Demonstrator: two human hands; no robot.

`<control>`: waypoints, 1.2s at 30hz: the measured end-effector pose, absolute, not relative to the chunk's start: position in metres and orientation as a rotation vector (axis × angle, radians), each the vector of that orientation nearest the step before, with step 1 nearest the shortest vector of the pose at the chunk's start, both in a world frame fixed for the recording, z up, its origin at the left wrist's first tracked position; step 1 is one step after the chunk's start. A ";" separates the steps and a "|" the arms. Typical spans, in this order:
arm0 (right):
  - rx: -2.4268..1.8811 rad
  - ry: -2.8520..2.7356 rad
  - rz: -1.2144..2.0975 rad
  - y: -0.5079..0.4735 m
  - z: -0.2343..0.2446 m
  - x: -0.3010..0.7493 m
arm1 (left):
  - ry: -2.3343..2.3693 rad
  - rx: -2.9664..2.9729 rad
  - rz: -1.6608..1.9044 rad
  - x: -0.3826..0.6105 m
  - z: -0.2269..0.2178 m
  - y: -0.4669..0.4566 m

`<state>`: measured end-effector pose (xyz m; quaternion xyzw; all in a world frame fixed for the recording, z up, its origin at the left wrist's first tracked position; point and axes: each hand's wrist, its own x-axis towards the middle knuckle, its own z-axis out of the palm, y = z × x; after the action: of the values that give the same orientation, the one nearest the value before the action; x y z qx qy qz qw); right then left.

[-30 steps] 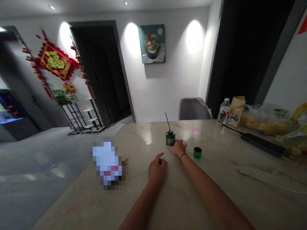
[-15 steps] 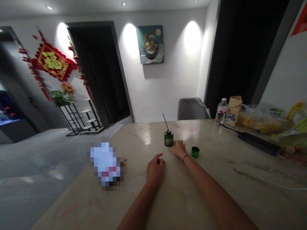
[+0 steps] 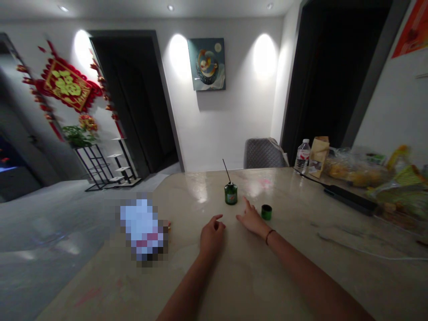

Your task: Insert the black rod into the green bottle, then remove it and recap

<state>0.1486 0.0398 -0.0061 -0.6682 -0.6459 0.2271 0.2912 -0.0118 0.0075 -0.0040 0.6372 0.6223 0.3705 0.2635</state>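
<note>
A small dark green glass bottle with a label stands upright on the table, and one thin black stick leans out of its neck. My right hand, a thin band at its wrist, is just to the right of the bottle and apart from it. Its index finger and thumb are spread, with nothing between them. Close by that hand sits a short green cap, its dark hollow facing up. My left hand rests on the table nearer to me, empty, index finger stretched forward and the other fingers loosely curled.
A pixelated pale object lies on the left of the table. Along the right are a water bottle, a paper bag, plastic-bagged food, a black elongated device and a white cable. A grey chair stands behind.
My right hand has come away from the bottle's base, back toward me, and its fingers have spread. My left hand keeps its pose. The whole view has shifted slightly.
</note>
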 end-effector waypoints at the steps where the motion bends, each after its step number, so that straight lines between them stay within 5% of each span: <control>1: -1.763 -1.702 0.653 0.038 -0.003 0.150 | 1.688 1.726 0.998 -0.012 -0.004 0.007; 7: -1.641 -1.672 0.773 0.024 0.002 0.159 | 1.704 1.753 0.993 -0.012 -0.002 0.006; 20: -1.784 -2.208 -0.012 0.009 -0.009 0.158 | 1.834 2.017 0.768 -0.006 0.009 -0.002; 36: -1.807 -2.366 0.184 0.003 0.003 0.174 | 2.047 2.189 0.156 0.001 0.017 -0.006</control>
<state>0.1742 0.0029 0.0034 -0.6039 -0.7907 0.0616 0.0794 0.0007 -0.0057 0.0171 0.7277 0.6803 0.0519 0.0703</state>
